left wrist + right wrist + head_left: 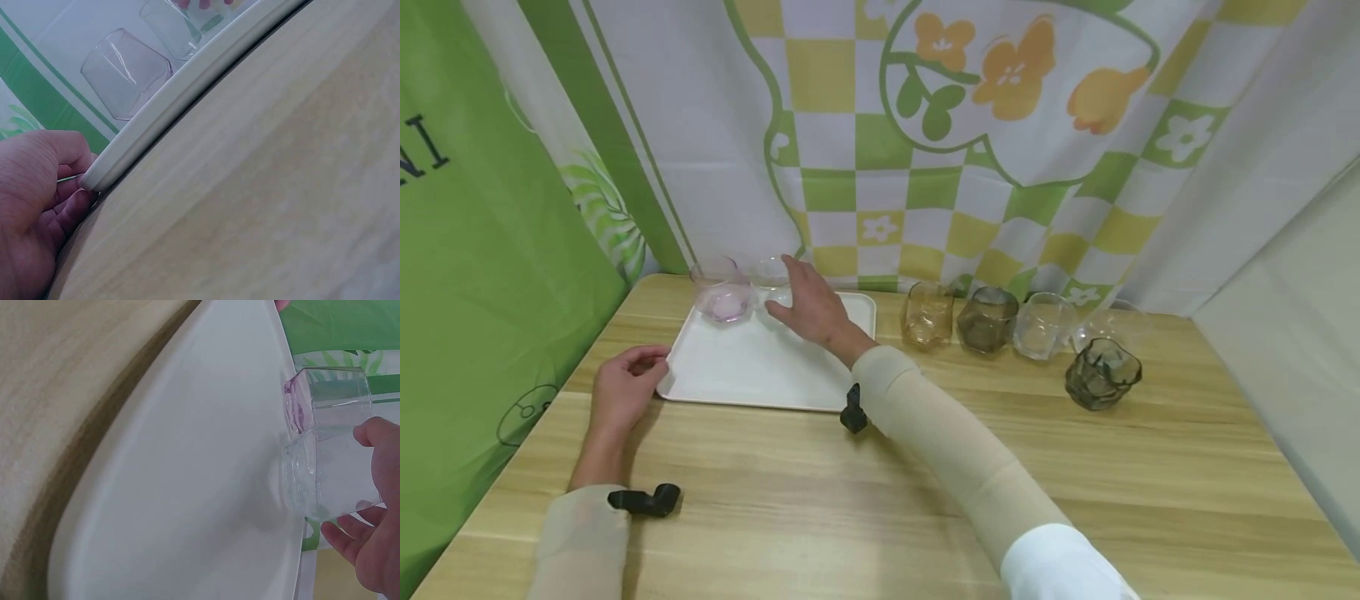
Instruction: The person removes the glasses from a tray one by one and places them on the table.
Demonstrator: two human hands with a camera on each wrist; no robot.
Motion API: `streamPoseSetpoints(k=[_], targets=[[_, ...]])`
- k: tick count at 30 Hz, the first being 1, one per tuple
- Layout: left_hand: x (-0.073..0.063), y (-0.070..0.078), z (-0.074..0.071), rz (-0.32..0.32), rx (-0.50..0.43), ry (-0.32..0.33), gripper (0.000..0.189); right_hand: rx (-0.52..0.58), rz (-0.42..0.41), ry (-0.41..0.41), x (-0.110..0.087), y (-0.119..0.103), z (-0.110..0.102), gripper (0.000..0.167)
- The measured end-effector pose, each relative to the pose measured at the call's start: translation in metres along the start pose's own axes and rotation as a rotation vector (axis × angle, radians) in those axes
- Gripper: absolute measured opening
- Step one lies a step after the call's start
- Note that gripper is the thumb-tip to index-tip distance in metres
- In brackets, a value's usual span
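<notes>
A white tray [752, 367] lies on the wooden table, and my left hand [625, 383] pinches its near left corner. In the left wrist view, the fingers [75, 147] bend around the tray's edge. A pink-tinted glass [727, 302] stands upright at the tray's far left. Right beside it is a clear glass [334, 472], its base at the tray's surface near the far edge. My right hand [812, 304] holds this clear glass near the rim, thumb on one side and fingers on the other. In the head view the hand partly covers it.
Right of the tray stands a row of glasses: an amber one [927, 317], a dark grey one [988, 321] and clear ones [1043, 327]. In front of the row's right end sits another dark glass [1101, 375]. A patterned curtain [880, 167] hangs behind the table.
</notes>
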State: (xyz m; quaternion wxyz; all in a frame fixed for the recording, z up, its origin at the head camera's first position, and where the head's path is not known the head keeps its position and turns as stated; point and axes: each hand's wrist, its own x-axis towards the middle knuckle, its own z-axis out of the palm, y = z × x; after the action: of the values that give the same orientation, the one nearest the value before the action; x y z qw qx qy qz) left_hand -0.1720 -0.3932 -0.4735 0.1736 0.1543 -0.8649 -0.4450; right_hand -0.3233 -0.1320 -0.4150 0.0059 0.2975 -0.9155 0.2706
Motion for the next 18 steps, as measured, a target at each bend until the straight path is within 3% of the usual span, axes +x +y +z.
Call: streamPoseSetpoints(k=[18], targets=[[0.0006,-0.0015,-0.0008,0.012,0.020,-0.009,0.028,0.064,0.055,0.013,0.0058,-0.0022,0.0081,0.094]])
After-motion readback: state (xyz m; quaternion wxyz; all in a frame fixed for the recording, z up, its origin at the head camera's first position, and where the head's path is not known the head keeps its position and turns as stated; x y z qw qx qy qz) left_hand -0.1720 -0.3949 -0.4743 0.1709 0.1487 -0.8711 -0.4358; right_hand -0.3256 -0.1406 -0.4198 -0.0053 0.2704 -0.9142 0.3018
